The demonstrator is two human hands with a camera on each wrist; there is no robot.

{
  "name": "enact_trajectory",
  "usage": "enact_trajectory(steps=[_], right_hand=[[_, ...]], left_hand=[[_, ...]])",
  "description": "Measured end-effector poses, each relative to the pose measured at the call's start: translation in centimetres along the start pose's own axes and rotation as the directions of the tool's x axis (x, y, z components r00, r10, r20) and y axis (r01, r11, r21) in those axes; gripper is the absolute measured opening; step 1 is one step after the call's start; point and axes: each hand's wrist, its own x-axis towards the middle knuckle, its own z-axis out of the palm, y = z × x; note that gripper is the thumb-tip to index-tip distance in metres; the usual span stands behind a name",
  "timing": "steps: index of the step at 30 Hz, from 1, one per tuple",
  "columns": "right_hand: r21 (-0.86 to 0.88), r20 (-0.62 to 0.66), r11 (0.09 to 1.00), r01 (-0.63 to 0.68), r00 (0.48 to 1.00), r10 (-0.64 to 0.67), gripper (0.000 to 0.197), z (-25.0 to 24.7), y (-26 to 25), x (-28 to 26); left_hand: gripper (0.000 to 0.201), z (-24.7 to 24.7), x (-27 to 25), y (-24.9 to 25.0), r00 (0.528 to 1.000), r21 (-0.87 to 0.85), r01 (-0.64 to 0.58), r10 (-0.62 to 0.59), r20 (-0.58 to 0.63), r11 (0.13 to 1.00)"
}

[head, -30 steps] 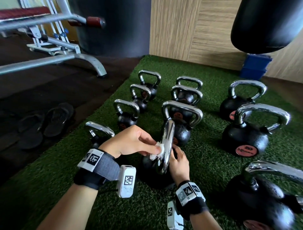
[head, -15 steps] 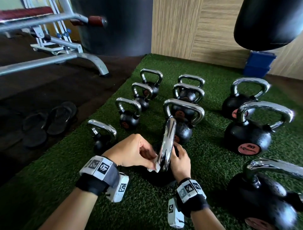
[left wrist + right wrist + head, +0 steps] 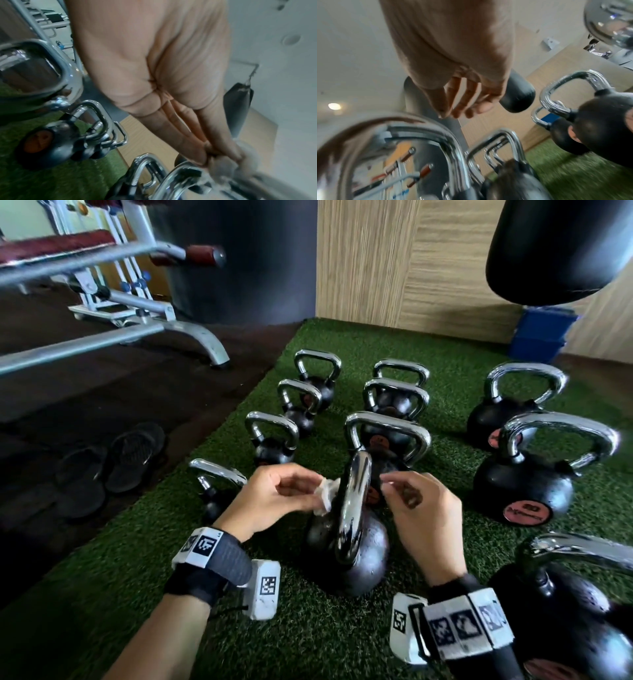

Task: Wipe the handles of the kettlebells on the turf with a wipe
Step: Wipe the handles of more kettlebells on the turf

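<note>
The soft, light wipe (image 3: pixel 327 496) is pinched in the left hand (image 3: pixel 274 501), pressed beside the handle (image 3: pixel 354 508). The right hand (image 3: pixel 423 508) hovers opposite, loosely curled, empty. The kettlebell (image 3: pixel 349 546) looks heavy, its chrome slippery.

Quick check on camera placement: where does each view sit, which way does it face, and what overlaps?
Head: on the head, looking forward and down at the kettlebell on turf; both forearms, left hand pinching the wipe, right hand.
Left wrist: along the palm to fingers at a chrome handle.
Right wrist: along the palm to loosely curled fingers, empty.
Shared: punching bag.
</note>
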Motion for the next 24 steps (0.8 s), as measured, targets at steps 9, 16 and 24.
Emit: enact_trajectory(steps=[9, 16, 24], right_hand=[[0.298, 0.104, 0.953, 0.06, 0.99, -0.095, 0.035, -0.2, -4.3, 0.5], [0.419, 0.118, 0.907, -0.048, 0.993, -0.002, 0.034, -0.3, -3.2, 0.3], [0.437, 0.095, 0.891, -0.118, 0.992, 0.085, 0.019, 0.0, -1.2, 0.8]], left_hand=[[0.022, 1.4, 0.6, 3.7, 0.995, -0.256, -0.098, 0.088, -0.05, 0.962], [0.026, 1.9, 0.3, 5.2, 0.992, -0.033, -0.077, 0.08, 0.095, 0.996], [0.06, 3.2, 0.8, 5.3, 0.97, 0.246, -0.207, 0.165, 0.178, 0.947]])
